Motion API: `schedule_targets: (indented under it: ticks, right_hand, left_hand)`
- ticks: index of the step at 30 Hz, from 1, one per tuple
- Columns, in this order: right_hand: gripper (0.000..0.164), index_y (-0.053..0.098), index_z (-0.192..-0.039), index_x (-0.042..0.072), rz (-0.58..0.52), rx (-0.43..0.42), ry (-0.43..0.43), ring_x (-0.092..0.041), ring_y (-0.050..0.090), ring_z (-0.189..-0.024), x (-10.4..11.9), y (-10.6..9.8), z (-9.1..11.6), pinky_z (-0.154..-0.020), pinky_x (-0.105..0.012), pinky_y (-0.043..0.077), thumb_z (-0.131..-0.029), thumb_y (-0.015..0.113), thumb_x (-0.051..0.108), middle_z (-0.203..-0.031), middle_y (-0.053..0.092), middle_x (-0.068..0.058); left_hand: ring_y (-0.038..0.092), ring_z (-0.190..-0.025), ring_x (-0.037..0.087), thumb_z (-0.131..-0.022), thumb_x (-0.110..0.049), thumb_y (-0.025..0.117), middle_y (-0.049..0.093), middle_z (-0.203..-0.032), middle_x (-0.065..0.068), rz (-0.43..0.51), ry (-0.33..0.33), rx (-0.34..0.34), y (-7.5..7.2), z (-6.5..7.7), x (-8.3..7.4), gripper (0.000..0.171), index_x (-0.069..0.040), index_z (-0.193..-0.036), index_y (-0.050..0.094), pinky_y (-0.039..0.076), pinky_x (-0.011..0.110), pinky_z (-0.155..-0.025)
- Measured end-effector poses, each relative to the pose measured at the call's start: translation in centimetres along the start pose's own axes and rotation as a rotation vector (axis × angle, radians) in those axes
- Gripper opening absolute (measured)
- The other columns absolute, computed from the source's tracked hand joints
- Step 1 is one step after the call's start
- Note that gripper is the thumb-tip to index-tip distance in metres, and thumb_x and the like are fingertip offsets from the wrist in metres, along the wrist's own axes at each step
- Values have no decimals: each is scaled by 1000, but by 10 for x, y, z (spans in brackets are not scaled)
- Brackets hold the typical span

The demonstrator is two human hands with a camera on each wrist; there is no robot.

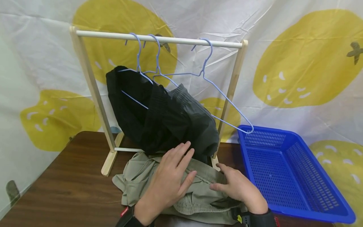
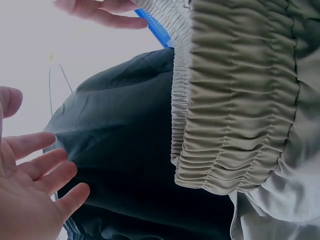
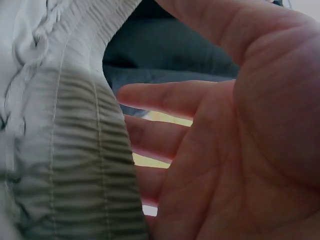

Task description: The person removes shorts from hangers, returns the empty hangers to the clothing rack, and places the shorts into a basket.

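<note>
left grip (image 1: pixel 171 178), right grip (image 1: pixel 239 186) loose over garment (image 1: pixel 202 195); brown table (image 1: pixel 71 186), patterned backdrop (image 1: pixel 227 19)

The dark brown wooden table (image 1: pixel 76 186) has a pale wooden clothes rack with white bars (image 1: pixel 175 40) standing on it. In front lies a rumpled greenish-tan piece of clothing with a stretchy waist (image 1: pixel 202 197). A blue plastic basket with little holes (image 1: pixel 276 179) sits at the right.
</note>
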State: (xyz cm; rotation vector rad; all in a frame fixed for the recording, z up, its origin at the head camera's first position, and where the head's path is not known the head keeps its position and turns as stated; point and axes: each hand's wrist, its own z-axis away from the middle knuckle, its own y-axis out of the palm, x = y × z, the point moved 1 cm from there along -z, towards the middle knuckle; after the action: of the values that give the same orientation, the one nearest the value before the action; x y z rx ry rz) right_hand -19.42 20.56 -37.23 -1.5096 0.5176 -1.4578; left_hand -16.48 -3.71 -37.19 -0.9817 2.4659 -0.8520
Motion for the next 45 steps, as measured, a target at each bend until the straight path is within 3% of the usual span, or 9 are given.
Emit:
schedule_targets:
  ticks: [8,18,24,28,34,38,45]
  right_hand:
    - [92,42,-153,-7,22,32,-17,-45,52,-136,22,18,-3,-107,-59,45,-86,84,41,-149,51,-28]
    - [116,26,-158,-10,17,26,-144,-57,38,-141,47,56,-5,-109,-68,37,-79,88,47,-158,32,-37]
    - [125,18,-165,6,25,16,-15,-73,30,-134,62,83,-14,-94,-86,34,-75,88,57,-161,19,-40]
    - [131,12,-167,14,66,-5,60,-77,22,-134,68,99,-21,-90,-91,29,-72,87,64,-165,9,-37]
    - [140,9,-167,10,37,-47,39,-80,12,-134,66,111,-26,-89,-94,20,-66,91,63,-166,-3,-36]
    - [142,9,-166,6,45,-41,25,-82,10,-133,65,114,-31,-85,-96,20,-66,93,60,-166,-3,-37]
    - [140,8,-167,15,60,-32,3,-84,9,-130,67,117,-40,-78,-98,16,-65,96,54,-166,3,-36]
  left_hand:
    - [45,-144,32,-111,-41,40,46,-158,15,9,-16,17,-1,1,2,55,-2,-147,54,40,50,-115]
    - [45,-143,33,-112,-44,37,45,-158,15,22,-31,6,-3,0,6,58,-1,-147,54,39,51,-115]
    - [46,-143,34,-112,-43,37,45,-158,16,32,-33,-16,-4,0,9,57,-1,-148,52,39,51,-115]
    - [45,-143,34,-112,-44,34,45,-158,15,45,-43,-14,-5,0,10,58,-1,-148,53,38,50,-116]
    - [46,-143,33,-113,-43,32,47,-156,16,38,-37,-14,-5,-1,8,58,0,-146,55,36,47,-118]
    - [46,-143,33,-113,-42,33,47,-156,16,47,-37,-16,-5,-1,8,58,0,-145,55,37,47,-118]
    - [47,-142,34,-113,-44,34,48,-155,17,63,-33,-36,-4,-2,8,59,1,-145,56,39,51,-116]
